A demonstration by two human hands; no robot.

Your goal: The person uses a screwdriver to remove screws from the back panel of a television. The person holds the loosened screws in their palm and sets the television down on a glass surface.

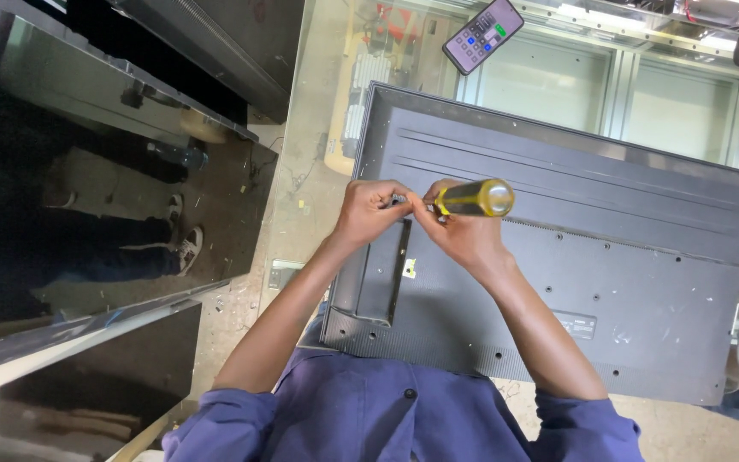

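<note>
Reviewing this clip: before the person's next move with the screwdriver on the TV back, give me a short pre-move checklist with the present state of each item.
1. Right hand grips the yellow-handled screwdriver: ok.
2. Left hand steadies the tip end, fingers pinched near it: ok.
3. Tip seated in a screw: cannot tell, the fingers hide it.
4. TV back panel lies flat, rear side up, on the glass table: ok.
5. Remote control lies apart from the hands, beyond the panel's far edge: ok.
6. Screws already removed and put aside: cannot tell, none visible.
</note>
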